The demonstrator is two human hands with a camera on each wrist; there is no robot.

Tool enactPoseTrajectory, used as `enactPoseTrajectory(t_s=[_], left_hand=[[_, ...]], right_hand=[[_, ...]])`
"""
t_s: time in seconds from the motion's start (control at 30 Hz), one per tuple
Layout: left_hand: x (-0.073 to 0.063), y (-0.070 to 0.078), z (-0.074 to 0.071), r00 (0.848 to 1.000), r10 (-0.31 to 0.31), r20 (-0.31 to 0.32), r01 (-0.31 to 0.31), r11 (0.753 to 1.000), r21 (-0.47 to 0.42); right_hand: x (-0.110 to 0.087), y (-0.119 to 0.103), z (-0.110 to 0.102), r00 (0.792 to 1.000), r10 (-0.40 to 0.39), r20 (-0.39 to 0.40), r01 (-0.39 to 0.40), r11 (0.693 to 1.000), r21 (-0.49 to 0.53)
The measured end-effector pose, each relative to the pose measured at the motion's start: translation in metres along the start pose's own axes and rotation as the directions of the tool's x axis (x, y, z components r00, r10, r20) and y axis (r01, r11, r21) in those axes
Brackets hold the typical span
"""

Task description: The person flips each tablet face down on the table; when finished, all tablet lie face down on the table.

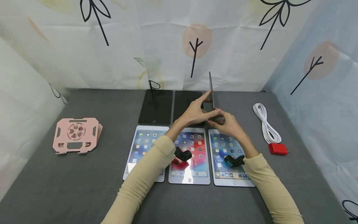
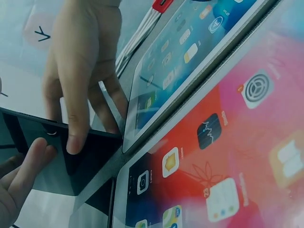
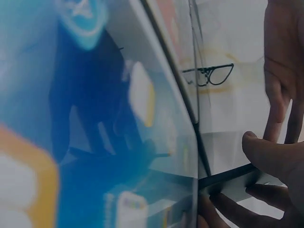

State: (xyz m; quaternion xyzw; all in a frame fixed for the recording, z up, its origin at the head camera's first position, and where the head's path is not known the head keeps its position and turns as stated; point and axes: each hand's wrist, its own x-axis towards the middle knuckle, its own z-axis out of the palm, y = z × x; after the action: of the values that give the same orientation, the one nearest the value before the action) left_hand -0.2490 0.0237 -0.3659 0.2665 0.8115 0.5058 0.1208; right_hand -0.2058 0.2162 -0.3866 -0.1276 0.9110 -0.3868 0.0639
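A thin black tablet (image 1: 211,90) stands on edge above the back row, seen nearly edge-on in the head view. My right hand (image 1: 226,123) pinches its lower edge, with the thumb on the dark screen in the left wrist view. My left hand (image 1: 195,111) is beside the same tablet, its extended fingers (image 2: 21,183) at the screen side. Under the hands lies a second black tablet (image 1: 183,101), partly covered. Another black tablet (image 1: 155,109) is flat to its left. In front are three white tablets with lit screens: left (image 1: 144,144), middle (image 1: 193,144) and right (image 1: 225,149).
A pink metal folding stand (image 1: 74,135) sits on the left of the grey table (image 1: 70,183). On the right are a coiled white cable (image 1: 265,124) and a red charger plug (image 1: 277,149). Patterned white cloth (image 1: 167,46) rises behind the table and at both sides.
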Motion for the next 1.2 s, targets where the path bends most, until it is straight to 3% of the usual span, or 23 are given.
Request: enactPoseTrajectory(t_s=[0.33,0.67,0.97,1.2], left_hand=[[-0.002,-0.003,-0.003,1.000,-0.006,-0.018,0.005,0.998,-0.066],[-0.005,-0.007,-0.008,0.994,-0.091,-0.057,0.082,0.987,-0.135],[-0.011,-0.015,-0.011,0.978,-0.183,-0.103,0.162,0.970,-0.182],[-0.012,-0.021,-0.006,0.970,-0.219,-0.102,0.176,0.931,-0.321]], right_hand=[[0.000,0.005,0.002,0.999,0.002,0.038,-0.001,1.000,-0.022],[0.001,0.008,0.001,0.995,0.037,0.095,-0.034,0.999,-0.033],[0.002,0.011,-0.008,0.973,0.176,0.151,-0.187,0.980,0.061],[0.002,0.015,-0.013,0.957,0.248,0.148,-0.264,0.959,0.100]])
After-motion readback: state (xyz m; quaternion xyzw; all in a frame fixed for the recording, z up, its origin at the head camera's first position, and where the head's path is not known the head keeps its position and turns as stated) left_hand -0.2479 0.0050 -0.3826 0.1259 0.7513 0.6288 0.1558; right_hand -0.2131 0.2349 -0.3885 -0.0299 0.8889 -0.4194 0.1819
